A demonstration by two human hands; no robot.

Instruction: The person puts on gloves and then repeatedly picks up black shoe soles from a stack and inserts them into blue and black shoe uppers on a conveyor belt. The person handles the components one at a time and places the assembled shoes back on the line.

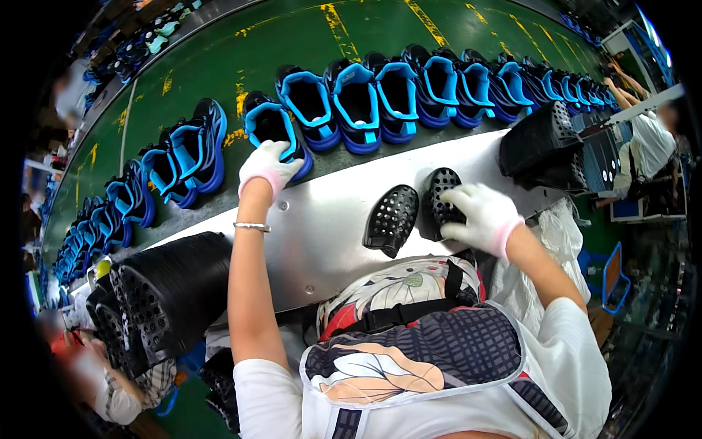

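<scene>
A black insole (441, 203), oval and dotted all over with small round holes, is lying on the smooth grey metal shelf (322, 219) just ahead of the person's chest. It is looking stiff and moulded, with a matte, rubbery surface. The right hand (479, 217), in a white knitted glove with a pink cuff, is resting over its right edge, the fingers curled loosely around the rim and pressing on it rather than lifting it clear. A second insole (392, 219) of the same kind is lying just beside it on the left, apart from the hand.

The left hand (267, 167), gloved the same way, is reaching forward to the far edge of the shelf and gripping the rim of a blue shoe (274, 126), fingers bent over the padded collar. A thin metal bracelet (252, 227) is sitting on that forearm.

The shoe is standing in a long curved row of shoes (409, 91), all black with bright blue lining, running along a green belt (292, 44) with worn yellow marks. A thick stack of black perforated insoles (157, 296) is lying at the left end of the shelf, and another stack (541, 139) is sitting at the right end.
</scene>
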